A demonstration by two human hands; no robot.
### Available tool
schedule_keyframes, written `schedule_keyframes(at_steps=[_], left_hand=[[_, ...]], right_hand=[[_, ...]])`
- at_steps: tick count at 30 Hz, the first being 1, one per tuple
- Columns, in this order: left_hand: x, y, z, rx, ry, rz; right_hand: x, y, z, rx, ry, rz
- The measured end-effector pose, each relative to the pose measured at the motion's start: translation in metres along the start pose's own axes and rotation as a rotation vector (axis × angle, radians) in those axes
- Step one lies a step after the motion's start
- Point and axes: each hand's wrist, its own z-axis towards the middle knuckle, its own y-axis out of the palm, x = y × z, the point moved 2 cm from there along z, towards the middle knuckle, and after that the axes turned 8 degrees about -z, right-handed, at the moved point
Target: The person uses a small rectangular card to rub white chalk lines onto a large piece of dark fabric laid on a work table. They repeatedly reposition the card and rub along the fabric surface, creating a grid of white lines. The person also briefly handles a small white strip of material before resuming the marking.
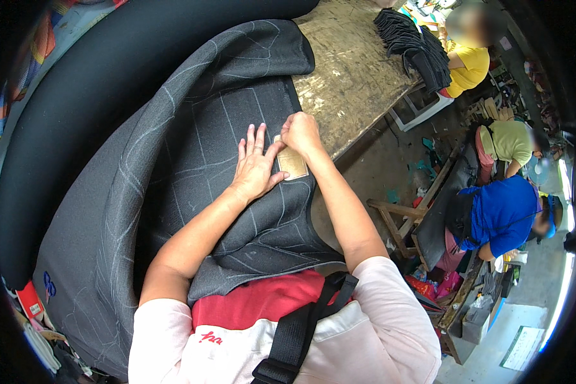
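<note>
A large sheet of dark grey fabric (230, 115) marked with pale chalk-like lines covers the worktable. On it, near its right edge, lies a small tan rectangular piece (293, 165), apparently a template. My left hand (255, 168) rests with fingers spread on the fabric, its thumb and palm side against the tan piece's left edge. At the upper end of that piece my right hand (302, 133) is closed in a pinch. What its fingers hold is hidden.
A thick black fabric roll (77, 128) curves along the left. Bare worn wood (352, 70) of the table bears a stack of black cut pieces (413, 48). Blue scissors (49, 285) lie at lower left. Several people work at right, near a wooden bench (457, 294).
</note>
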Motion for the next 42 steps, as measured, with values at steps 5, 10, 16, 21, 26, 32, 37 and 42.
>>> schedule_keyframes(at_steps=[5, 10, 16, 21, 26, 32, 37, 42], left_hand=[[-0.001, 0.001, -0.001, 0.014, 0.029, -0.008], [-0.003, 0.002, -0.002, 0.038, 0.022, -0.038], [-0.006, 0.004, 0.0, 0.029, 0.021, -0.016], [-0.005, 0.005, -0.001, 0.05, 0.033, -0.024], [0.003, -0.008, 0.01, -0.12, -0.004, -0.02], [0.023, -0.026, 0.054, -0.528, 0.315, 0.162], [0.016, -0.032, 0.08, -0.572, 0.278, 0.236], [-0.032, -0.051, 0.088, -0.42, -0.236, -0.431]], right_hand=[[0.017, -0.01, 0.0, 0.055, 0.078, -0.157], [0.021, -0.026, -0.055, 0.017, -0.011, 0.046], [0.014, -0.016, -0.108, -0.043, -0.216, 0.28], [0.03, -0.028, -0.109, 0.078, -0.237, -0.003], [0.044, -0.048, -0.112, 0.257, -0.04, 0.085], [0.052, -0.035, -0.108, 0.09, 0.147, 0.57], [0.067, -0.028, -0.111, 0.017, 0.162, 0.679], [0.085, -0.03, -0.117, -0.008, 0.238, 0.76]])
